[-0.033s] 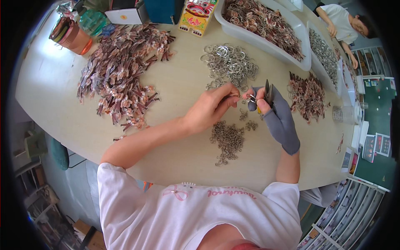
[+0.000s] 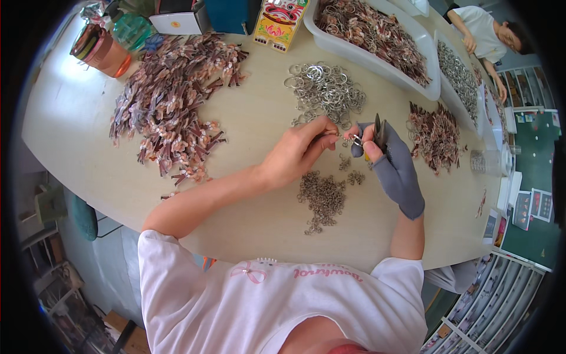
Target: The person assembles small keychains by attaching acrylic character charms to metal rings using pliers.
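My left hand [image 2: 303,146] is closed, its thumb and forefinger pinching a small piece that the fingertips mostly hide. Close beside it, my right hand [image 2: 392,168] wears a grey glove with bare fingertips. It grips pliers [image 2: 380,134] with dark jaws that point away from me; a bit of yellow handle shows under the thumb. A small shiny metal piece [image 2: 356,140] shows at the right fingertips, nearly meeting the left ones. Below the hands lies a heap of small metal rings [image 2: 322,199], and beyond them a pile of larger key rings [image 2: 324,91].
A big heap of brown and pink charm pieces [image 2: 171,97] covers the left. At the far right stand a white tub [image 2: 435,88] of ringed charms and a bin of metal parts [image 2: 457,74]. A smaller charm pile [image 2: 435,135] lies right. Another person [image 2: 480,29] sits beyond.
Almost nothing differs; the fingertips of my left hand have shifted very slightly. The pliers stay in my right hand.
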The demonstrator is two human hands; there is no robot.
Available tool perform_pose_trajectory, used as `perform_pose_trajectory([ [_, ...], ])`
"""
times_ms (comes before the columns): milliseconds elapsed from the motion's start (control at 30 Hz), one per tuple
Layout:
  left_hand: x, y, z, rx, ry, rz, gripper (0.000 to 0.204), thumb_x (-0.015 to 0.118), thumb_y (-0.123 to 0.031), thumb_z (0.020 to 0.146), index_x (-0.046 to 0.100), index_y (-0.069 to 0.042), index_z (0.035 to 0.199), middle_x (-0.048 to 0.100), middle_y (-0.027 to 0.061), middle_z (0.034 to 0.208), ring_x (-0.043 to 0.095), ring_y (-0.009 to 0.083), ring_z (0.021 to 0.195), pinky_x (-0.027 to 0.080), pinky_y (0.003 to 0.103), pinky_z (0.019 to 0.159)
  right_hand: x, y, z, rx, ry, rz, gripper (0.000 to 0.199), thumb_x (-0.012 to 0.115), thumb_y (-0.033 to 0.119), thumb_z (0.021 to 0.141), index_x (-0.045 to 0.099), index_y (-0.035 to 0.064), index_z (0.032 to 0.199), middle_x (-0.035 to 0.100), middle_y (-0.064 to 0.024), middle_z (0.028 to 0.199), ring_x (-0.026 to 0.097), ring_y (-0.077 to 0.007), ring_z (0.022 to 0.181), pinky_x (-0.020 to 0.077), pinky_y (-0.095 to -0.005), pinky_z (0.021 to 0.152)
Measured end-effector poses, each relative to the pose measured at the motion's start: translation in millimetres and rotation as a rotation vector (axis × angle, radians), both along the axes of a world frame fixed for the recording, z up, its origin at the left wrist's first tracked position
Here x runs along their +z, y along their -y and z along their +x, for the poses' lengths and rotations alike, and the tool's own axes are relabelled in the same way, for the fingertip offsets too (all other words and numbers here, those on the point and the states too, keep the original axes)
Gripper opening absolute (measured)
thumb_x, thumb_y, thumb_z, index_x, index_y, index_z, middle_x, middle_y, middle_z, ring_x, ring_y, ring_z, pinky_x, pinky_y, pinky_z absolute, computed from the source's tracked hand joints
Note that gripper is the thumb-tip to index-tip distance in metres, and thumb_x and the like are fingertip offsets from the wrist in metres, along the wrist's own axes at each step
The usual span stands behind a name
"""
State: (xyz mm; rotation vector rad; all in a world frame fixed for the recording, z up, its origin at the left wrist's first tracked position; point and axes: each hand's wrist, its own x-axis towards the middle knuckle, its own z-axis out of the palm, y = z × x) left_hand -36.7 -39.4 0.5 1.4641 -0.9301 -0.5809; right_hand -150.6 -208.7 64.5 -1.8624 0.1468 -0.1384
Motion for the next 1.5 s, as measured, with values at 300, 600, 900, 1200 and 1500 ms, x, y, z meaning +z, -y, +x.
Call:
perform_pose_trajectory([
  [300, -6, -3, 8, 0.221, 0.371, -0.269, 0.011, 0.059, 0.002, 0.091, 0.057, 0.002, 0.102, 0.065, 0.0138, 0.101, 0.062, 0.0234, 0.097, 0.051, 0.032, 0.078, -33, 37, 11, -0.319, 0.07, -0.363, 0.009, 0.058, 0.003, 0.088, 0.056, 0.0049, 0.097, 0.054, -0.0006, 0.081, 0.049, -0.0066, 0.071, 0.0415, -0.0229, 0.064],
  [600, -8, -5, 10, 0.219, 0.356, -0.318, 0.008, 0.059, 0.003, 0.09, 0.058, 0.001, 0.099, 0.067, 0.015, 0.103, 0.063, 0.0256, 0.099, 0.053, 0.034, 0.078, -79, 52, 10, -0.337, 0.233, -0.571, 0.01, 0.062, 0.005, 0.086, 0.057, 0.0009, 0.093, 0.055, -0.007, 0.083, 0.056, -0.0165, 0.074, 0.0451, -0.0271, 0.067],
  [900, -3, -6, 12, 0.257, 0.532, -0.345, 0.01, 0.061, 0.006, 0.087, 0.058, 0.002, 0.096, 0.067, 0.0178, 0.097, 0.066, 0.0273, 0.087, 0.052, 0.033, 0.075, -15, -14, -3, -0.2, 0.138, -0.978, 0.024, 0.063, 0.015, 0.08, 0.053, 0.004, 0.099, 0.054, -0.0115, 0.095, 0.054, -0.0318, 0.088, 0.043, -0.0439, 0.083],
  [1200, -2, -7, 12, 0.228, 0.609, -0.386, 0.014, 0.061, 0.008, 0.084, 0.057, 0.003, 0.096, 0.067, 0.0192, 0.096, 0.063, 0.0262, 0.077, 0.05, 0.035, 0.068, -6, -38, 2, -0.111, 0.111, -1.094, 0.028, 0.063, 0.018, 0.08, 0.053, 0.0045, 0.102, 0.054, -0.0111, 0.094, 0.054, -0.0287, 0.088, 0.0425, -0.0419, 0.081],
  [1500, -3, -8, 16, 0.204, 0.632, -0.455, 0.013, 0.062, 0.009, 0.082, 0.058, 0.003, 0.094, 0.067, 0.0193, 0.096, 0.063, 0.0268, 0.076, 0.05, 0.034, 0.067, -2, -43, 0, -0.071, 0.017, -1.178, 0.023, 0.066, 0.017, 0.078, 0.051, 0.0078, 0.093, 0.053, -0.0066, 0.08, 0.055, -0.0242, 0.077, 0.0438, -0.0382, 0.073],
])
